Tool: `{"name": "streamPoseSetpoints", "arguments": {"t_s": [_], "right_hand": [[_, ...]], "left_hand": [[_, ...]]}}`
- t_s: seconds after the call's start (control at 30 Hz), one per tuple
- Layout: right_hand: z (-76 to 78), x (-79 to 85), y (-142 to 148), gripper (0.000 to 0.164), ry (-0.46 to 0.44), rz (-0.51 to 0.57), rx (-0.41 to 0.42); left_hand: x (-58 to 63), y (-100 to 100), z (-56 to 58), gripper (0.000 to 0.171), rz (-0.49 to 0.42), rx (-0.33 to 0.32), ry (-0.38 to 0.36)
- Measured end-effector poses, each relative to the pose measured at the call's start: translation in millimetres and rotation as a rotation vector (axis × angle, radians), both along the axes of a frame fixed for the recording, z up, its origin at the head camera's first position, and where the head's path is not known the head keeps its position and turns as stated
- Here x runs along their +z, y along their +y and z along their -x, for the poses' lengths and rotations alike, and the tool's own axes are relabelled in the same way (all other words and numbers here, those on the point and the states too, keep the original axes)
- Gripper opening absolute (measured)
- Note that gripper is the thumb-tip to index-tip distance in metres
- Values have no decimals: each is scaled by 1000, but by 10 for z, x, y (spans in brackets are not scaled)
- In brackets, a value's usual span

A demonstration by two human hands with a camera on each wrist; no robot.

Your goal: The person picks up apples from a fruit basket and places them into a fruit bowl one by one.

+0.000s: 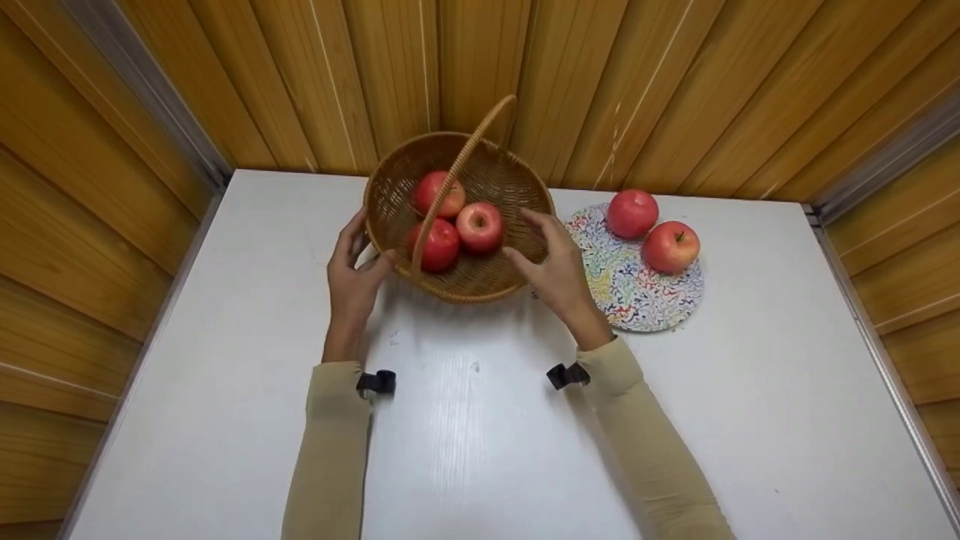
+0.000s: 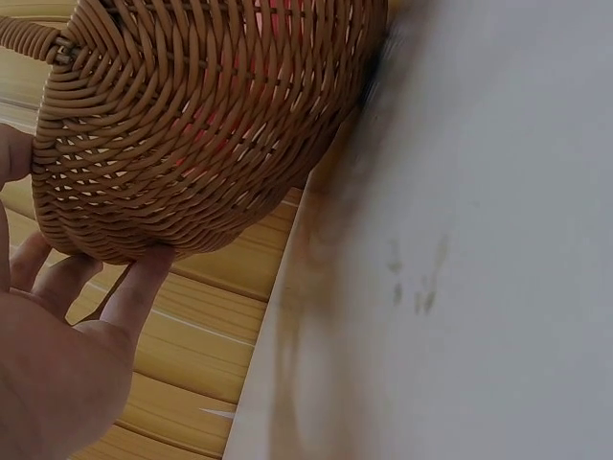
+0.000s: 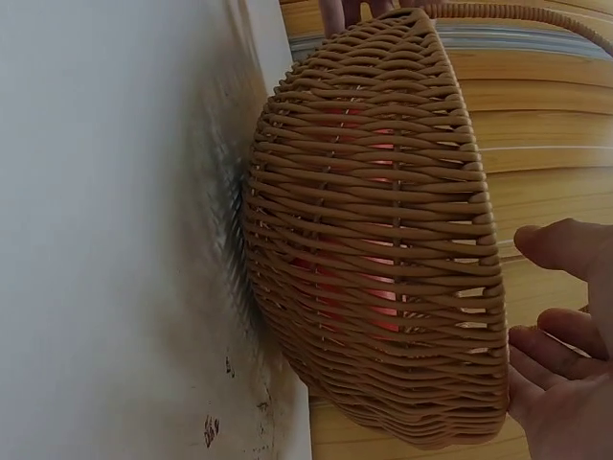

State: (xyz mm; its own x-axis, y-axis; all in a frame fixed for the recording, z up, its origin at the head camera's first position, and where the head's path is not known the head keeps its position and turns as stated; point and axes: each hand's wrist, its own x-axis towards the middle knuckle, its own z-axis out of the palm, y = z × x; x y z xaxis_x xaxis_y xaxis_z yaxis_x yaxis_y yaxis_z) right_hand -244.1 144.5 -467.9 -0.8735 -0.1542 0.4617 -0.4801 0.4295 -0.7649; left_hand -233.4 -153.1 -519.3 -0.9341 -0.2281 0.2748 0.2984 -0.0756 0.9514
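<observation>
A brown wicker basket (image 1: pixel 517 176) with a tall hooped handle (image 1: pixel 465 154) stands at the back of the white table. Inside it lie three red apples (image 1: pixel 480 227). My left hand (image 1: pixel 354 277) holds the basket's left side, thumb by the rim; in the left wrist view its fingers (image 2: pixel 142 287) reach round the wickerwork. At the right side, my right hand (image 1: pixel 559 270) is spread, thumb apart from its fingers. The right wrist view shows the fingertips by the rim, the thumb (image 3: pixel 551 244) clear of it; whether they touch is uncertain.
A round, multicoloured speckled board (image 1: pixel 630 300) lies right of the basket, bearing two red apples (image 1: pixel 671 247). Wood-plank walls (image 1: pixel 480 60) rise behind the white table (image 1: pixel 465 420) and at both sides. Black wrist mounts (image 1: pixel 377 381) project inward from both sleeves.
</observation>
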Motion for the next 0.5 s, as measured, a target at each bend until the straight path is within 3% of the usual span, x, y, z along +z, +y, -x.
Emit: {"name": "streamPoseSetpoints", "arguments": {"t_s": [0.23,0.5], "right_hand": [[127,17,-99,61,-46,-142,-28],[149,-33,-131,61,-50,-247,-40]], "left_hand": [[20,9,-18,71,9,-5,-2],[62,42,-20,70,6,-10,10]]}}
